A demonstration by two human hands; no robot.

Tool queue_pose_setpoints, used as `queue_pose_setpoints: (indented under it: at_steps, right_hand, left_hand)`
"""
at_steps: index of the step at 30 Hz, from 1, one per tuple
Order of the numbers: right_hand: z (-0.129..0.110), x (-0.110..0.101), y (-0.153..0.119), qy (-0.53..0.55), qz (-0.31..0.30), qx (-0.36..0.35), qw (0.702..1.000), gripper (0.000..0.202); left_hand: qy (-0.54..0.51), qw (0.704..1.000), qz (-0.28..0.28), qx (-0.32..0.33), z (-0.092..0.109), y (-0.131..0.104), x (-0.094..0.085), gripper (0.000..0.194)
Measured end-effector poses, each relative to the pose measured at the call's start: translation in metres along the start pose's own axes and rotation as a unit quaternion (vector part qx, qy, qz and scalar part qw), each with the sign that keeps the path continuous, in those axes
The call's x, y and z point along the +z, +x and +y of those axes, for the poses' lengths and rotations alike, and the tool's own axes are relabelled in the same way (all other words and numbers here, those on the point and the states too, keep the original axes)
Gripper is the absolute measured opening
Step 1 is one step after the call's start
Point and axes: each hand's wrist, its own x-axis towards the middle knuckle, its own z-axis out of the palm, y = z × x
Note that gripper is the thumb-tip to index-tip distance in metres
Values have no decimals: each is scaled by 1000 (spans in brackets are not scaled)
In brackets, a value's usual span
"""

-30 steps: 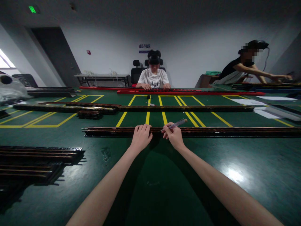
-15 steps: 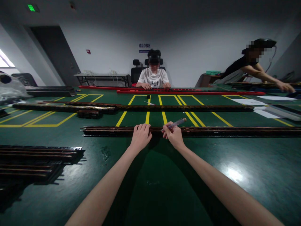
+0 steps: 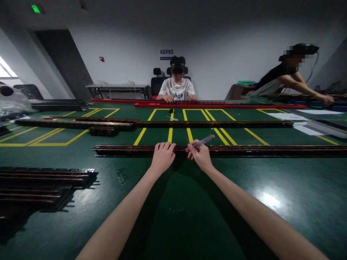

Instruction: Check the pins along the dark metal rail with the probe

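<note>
A long black rail with copper-coloured strips (image 3: 257,151) lies across the table in front of me. My left hand (image 3: 163,156) has its fingers curled over the rail, gripping it near the middle of the view. Just to the right, my right hand (image 3: 200,155) is closed around a screwdriver (image 3: 205,141) with a clear handle. The handle's amber end points up and to the right, and its tip is down at the rail, too small to make out. My fingers hide part of the rail.
Stacked black rails (image 3: 46,177) lie at the near left. Beyond mine runs another long rail (image 3: 217,124), with a thin tool (image 3: 173,119) behind it. Paper sheets (image 3: 287,117) lie at the right. One person (image 3: 177,88) sits opposite at red rails (image 3: 244,106); another (image 3: 282,77) leans in at right.
My hands and the screwdriver have hardly moved. At the far right, the leaning person's outstretched hand has drawn back slightly.
</note>
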Motion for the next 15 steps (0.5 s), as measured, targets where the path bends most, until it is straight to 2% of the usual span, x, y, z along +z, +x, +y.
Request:
queue_pose_setpoints:
  at_steps: [15]
  right_hand:
    - [-6, 2, -1, 4, -6, 0, 1000, 30]
  left_hand:
    - [-7, 1000, -14, -16, 3, 0, -6, 38]
